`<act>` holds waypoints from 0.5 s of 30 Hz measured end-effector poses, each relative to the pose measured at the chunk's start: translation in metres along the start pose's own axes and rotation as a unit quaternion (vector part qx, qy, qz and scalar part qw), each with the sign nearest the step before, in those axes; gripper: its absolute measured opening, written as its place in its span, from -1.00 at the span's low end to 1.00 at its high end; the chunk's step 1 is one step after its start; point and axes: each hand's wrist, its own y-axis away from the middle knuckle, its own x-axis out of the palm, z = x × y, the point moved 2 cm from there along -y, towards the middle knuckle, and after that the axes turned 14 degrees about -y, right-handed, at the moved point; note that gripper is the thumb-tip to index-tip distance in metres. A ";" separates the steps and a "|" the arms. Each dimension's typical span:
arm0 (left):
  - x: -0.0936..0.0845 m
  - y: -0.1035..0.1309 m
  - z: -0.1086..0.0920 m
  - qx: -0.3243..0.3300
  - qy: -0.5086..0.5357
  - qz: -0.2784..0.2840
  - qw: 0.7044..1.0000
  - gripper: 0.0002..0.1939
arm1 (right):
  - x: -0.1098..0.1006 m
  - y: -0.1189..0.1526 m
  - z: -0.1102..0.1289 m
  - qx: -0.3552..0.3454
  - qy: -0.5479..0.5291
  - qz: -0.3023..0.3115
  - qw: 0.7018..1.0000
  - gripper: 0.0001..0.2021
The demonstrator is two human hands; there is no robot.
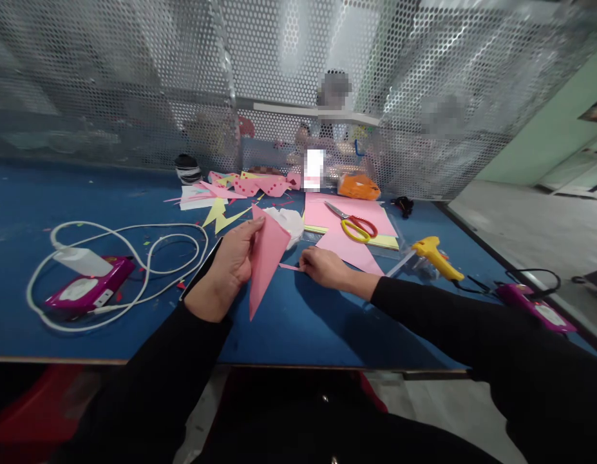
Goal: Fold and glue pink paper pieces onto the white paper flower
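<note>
A folded piece of pink paper (269, 254), pointed at its lower end, is held upright over the table by my left hand (230, 261), thumb and fingers pinching its left edge. My right hand (324, 265) is closed just above the blue tabletop, with a thin pink paper strip (289, 267) at its fingertips. Behind my hands lies a crumpled white bundle (289, 225). Scissors (352, 222) with red and yellow handles rest on a stack of pink and yellow paper (317, 209). A loose pink sheet (349, 250) lies beyond my right hand.
A yellow glue gun (436, 258) lies to the right. Purple power strips (93, 283) sit at both sides, one among looped white cable (148, 270). Paper scraps (221, 216), a dark spool (188, 169) and an orange packet (359, 187) lie before a perforated metal screen (274, 71).
</note>
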 end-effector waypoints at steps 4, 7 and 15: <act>0.002 0.002 -0.002 -0.003 -0.004 0.000 1.000 -0.90 | -0.039 0.000 -0.006 0.038 -0.023 0.120 0.992 -0.79; 0.002 0.002 0.000 -0.005 -0.007 0.003 1.000 -0.91 | -0.087 -0.014 -0.019 0.103 -0.026 0.171 0.980 -0.78; 0.002 0.004 0.007 -0.002 -0.021 0.022 1.000 -0.86 | -0.133 -0.094 -0.016 0.128 -0.017 -0.024 0.991 -0.64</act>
